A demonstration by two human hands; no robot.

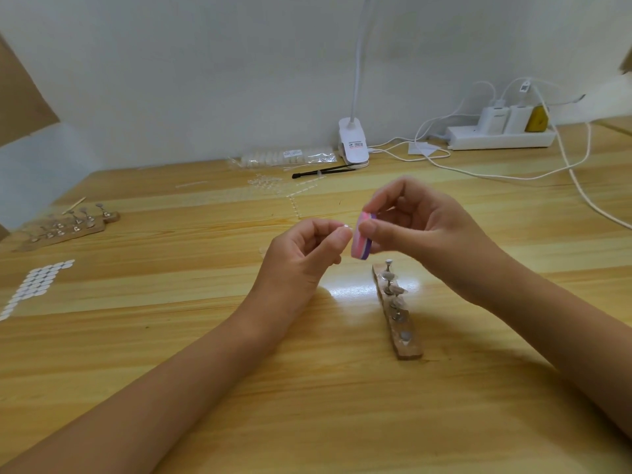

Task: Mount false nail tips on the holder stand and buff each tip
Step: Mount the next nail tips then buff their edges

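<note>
In the head view, the left hand (302, 256) pinches a small clear nail tip (346, 228) with its fingers. The right hand (422, 227) grips a pink and purple buffer block (362, 241) just beside the tip. Both are above the wooden surface (205, 336), near the holder stand (398, 316).

Buffer (362, 238) — pink and purple stripes; counter (205, 336) — yellow wood grain; lamp (354, 142) white; stand (398, 319) brown with silver pegs.
</note>
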